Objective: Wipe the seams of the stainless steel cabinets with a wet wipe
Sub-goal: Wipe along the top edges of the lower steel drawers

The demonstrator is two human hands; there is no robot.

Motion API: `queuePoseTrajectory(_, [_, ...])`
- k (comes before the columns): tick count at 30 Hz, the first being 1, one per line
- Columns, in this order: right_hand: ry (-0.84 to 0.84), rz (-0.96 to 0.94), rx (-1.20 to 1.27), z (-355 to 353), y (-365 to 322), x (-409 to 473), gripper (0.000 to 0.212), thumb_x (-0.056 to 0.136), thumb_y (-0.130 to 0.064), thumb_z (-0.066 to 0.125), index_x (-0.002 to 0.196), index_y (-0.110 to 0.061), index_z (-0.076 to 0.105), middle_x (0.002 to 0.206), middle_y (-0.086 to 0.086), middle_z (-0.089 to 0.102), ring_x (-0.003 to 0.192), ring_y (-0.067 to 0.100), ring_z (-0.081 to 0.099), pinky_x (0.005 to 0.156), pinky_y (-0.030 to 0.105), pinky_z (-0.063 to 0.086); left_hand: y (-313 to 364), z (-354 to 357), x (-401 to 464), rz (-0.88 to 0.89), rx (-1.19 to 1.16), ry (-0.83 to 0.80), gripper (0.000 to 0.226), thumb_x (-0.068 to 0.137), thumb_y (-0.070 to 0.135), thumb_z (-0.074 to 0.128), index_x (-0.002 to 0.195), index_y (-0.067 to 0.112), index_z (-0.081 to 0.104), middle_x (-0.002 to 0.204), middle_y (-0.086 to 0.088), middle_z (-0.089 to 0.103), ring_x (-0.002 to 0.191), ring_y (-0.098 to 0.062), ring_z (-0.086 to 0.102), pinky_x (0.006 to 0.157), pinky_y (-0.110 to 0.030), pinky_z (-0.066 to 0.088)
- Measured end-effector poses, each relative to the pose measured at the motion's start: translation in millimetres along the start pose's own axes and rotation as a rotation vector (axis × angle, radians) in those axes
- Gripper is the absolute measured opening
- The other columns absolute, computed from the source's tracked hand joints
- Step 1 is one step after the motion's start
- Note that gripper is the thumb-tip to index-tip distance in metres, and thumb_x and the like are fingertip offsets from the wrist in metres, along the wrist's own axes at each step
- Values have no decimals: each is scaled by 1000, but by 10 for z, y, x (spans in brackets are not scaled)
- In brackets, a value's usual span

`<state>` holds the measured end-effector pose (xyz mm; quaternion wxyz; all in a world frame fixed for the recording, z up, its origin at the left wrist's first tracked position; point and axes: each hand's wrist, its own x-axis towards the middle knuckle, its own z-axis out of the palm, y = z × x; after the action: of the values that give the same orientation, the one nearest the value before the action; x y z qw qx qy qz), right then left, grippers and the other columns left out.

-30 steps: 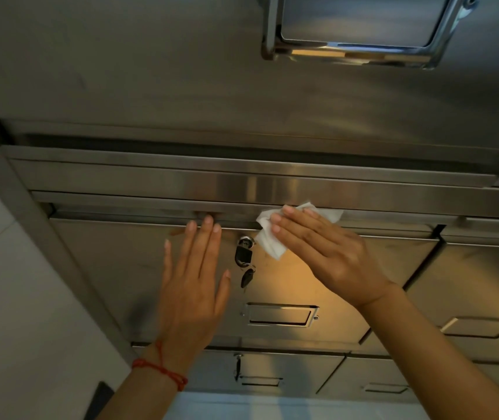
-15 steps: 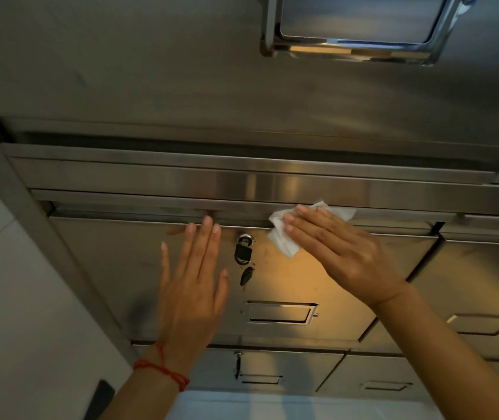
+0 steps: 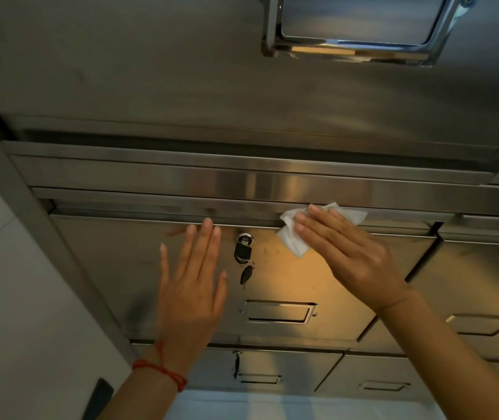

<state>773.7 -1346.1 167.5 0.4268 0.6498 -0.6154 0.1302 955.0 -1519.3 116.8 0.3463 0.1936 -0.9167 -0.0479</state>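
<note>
Across the last second the right hand (image 3: 352, 256) slides the wet wipe (image 3: 295, 234) rightward along the horizontal seam (image 3: 151, 221) at the top edge of the keyed cabinet door (image 3: 114, 268). A second ago the wipe sat just beside the key (image 3: 243, 248), over the lock; now it lies clearly to the right of it, nearer the door's right corner, with more bare steel showing between key and wipe. The fingers (image 3: 317, 228) lie flat on the wipe throughout. The left hand (image 3: 192, 286) creeps slightly right, toward the key.
</note>
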Motion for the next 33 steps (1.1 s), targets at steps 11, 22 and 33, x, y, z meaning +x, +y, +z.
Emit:
queuePoseTrajectory(11, [-12, 16, -3, -39, 15, -44, 35, 94, -3, 52, 129, -2, 51, 133, 16, 51, 127, 29, 47, 106, 41, 39, -18, 14, -6, 17, 9, -22, 61, 90, 30, 32, 145, 11, 13, 153, -8, 16, 143, -18, 4, 108, -60, 13])
queuePoseTrajectory(22, [8, 5, 5, -25, 48, -55, 33, 93, -2, 55, 126, -1, 52, 132, 16, 52, 126, 29, 48, 104, 42, 40, 34, 54, -8, 22, 31, 6, 63, 88, 32, 34, 143, 4, 17, 150, -17, 21, 139, -27, 13, 104, -64, 23])
queuePoseTrajectory(33, [13, 2, 24, -16, 64, -79, 31, 95, -2, 51, 126, -1, 52, 132, 15, 52, 126, 29, 48, 105, 42, 41, 75, 48, 9, 23, 28, 26, 65, 86, 31, 36, 141, 0, 19, 148, -20, 21, 138, -31, 14, 101, -67, 26])
